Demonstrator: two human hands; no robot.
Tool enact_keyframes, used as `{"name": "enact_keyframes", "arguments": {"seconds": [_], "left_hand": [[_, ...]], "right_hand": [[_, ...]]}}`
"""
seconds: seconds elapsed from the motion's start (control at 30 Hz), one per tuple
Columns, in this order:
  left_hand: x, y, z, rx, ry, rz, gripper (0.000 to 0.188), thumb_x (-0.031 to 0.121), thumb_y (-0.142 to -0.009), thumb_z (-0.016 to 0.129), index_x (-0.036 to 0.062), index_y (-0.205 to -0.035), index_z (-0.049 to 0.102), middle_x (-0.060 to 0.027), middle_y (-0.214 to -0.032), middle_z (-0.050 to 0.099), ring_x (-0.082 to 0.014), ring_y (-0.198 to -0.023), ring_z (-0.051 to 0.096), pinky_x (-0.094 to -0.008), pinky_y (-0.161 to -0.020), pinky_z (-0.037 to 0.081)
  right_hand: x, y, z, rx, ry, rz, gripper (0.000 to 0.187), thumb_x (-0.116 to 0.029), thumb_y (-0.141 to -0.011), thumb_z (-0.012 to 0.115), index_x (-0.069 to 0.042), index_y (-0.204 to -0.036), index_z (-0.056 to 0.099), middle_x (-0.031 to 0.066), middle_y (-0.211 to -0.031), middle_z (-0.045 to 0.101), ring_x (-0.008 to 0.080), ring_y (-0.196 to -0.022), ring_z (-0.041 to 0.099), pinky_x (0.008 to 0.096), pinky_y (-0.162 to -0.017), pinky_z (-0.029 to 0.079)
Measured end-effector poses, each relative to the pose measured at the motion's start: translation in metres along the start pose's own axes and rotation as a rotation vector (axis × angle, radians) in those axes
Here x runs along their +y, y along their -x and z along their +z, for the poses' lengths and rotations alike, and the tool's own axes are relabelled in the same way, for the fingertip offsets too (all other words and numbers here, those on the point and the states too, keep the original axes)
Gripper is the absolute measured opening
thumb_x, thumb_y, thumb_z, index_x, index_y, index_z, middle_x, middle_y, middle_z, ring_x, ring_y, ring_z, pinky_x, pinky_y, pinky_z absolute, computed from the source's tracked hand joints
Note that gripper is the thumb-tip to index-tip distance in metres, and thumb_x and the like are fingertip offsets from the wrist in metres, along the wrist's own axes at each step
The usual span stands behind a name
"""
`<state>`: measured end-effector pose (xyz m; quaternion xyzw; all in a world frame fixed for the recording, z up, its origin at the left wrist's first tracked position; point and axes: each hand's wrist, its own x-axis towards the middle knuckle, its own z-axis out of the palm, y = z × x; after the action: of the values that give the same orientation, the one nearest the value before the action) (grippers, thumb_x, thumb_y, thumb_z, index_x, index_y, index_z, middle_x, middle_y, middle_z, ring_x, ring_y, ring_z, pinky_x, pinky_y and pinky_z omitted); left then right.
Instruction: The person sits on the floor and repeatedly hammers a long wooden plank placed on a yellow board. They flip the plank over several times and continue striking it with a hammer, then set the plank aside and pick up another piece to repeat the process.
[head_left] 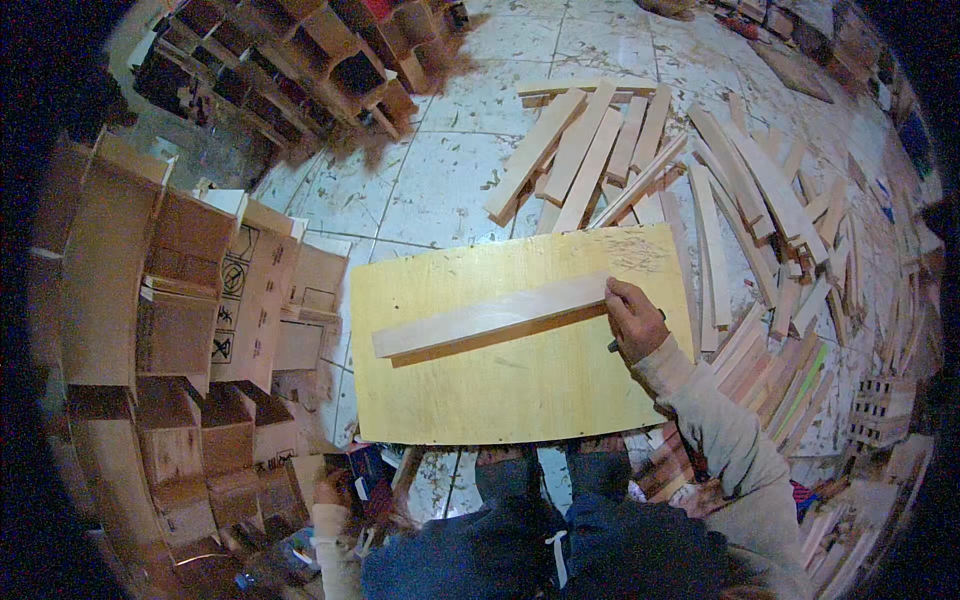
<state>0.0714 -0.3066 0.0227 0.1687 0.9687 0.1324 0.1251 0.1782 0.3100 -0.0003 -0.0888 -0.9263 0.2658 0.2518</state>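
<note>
A pale wooden strip [490, 318] lies at a slant across a yellow wooden board [460, 405]. My right hand [635, 320] is closed at the strip's right end, thumb and fingers pinching it. Something small and dark pokes out beside that hand's fingers; its kind does not show. Low on the left, off the board, is my left hand [332, 492], smeared and dim, so its fingers cannot be made out. Close to it is a dark blue and red box-like thing [370, 470].
Beyond the board lies a loose pile of wooden strips [585, 150], with more strips [740, 190] scattered to the right. Open cardboard boxes [180, 240] stand along the left. At the far left are wooden compartments [300, 60]. Debris litters the tiled floor [430, 170].
</note>
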Motion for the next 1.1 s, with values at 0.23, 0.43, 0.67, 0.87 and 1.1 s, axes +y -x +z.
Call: {"name": "enact_keyframes", "arguments": {"seconds": [0.23,0.43,0.67,0.87,1.1], "left_hand": [[0.101,-0.037,-0.038,0.483,0.441,0.038,0.02,0.003,-0.086,0.059,0.0004,-0.104,0.066,-0.0192,-0.105,0.063,-0.0295,-0.099,0.061,-0.0383,-0.089,0.049],[0.33,-0.162,0.002,0.469,0.725,0.581,0.021,-0.004,-0.076,0.067,0.0009,-0.097,0.067,-0.0171,-0.1,0.063,-0.029,-0.09,0.063,-0.0345,-0.078,0.052],[0.461,-0.194,0.078,0.133,0.919,0.718,0.016,0.005,-0.078,0.067,0.0018,-0.093,0.065,-0.0145,-0.092,0.065,-0.029,-0.081,0.064,-0.0346,-0.072,0.052],[0.451,-0.201,0.097,0.248,0.776,0.894,0.012,0.011,-0.078,0.068,0.0033,-0.087,0.065,-0.0136,-0.088,0.065,-0.0321,-0.081,0.064,-0.0372,-0.072,0.053],[0.451,-0.203,0.103,0.22,0.719,0.942,0.014,0.011,-0.078,0.066,0.0025,-0.089,0.063,-0.0149,-0.088,0.064,-0.0327,-0.08,0.063,-0.0381,-0.072,0.053]], "right_hand": [[0.007,-0.001,0.003,0.106,0.061,-0.139,0.031,0.006,-0.079,0.062,0.004,-0.11,0.058,0.022,-0.114,0.058,0.0363,-0.098,0.063,0.0377,-0.081,0.055],[0.002,-0.005,-0.005,0.133,0.079,-0.179,0.03,0.005,-0.077,0.063,0.003,-0.107,0.059,0.0201,-0.112,0.06,0.0345,-0.102,0.061,0.0413,-0.085,0.052],[-0.009,-0.005,-0.017,0.05,0.239,-0.141,0.03,-0.001,-0.079,0.064,0.0,-0.109,0.059,0.0176,-0.113,0.059,0.0342,-0.106,0.057,0.0448,-0.09,0.046],[-0.038,0.053,-0.065,-0.106,0.242,0.39,0.034,-0.023,-0.086,0.063,0.003,-0.105,0.054,0.0259,-0.102,0.056,0.0433,-0.098,0.054,0.0493,-0.086,0.044],[-0.071,0.113,-0.108,-0.298,0.445,0.954,0.046,-0.043,-0.09,0.06,0.002,-0.088,0.051,0.0179,-0.066,0.058,0.036,-0.055,0.059,0.0418,-0.052,0.046]]}}
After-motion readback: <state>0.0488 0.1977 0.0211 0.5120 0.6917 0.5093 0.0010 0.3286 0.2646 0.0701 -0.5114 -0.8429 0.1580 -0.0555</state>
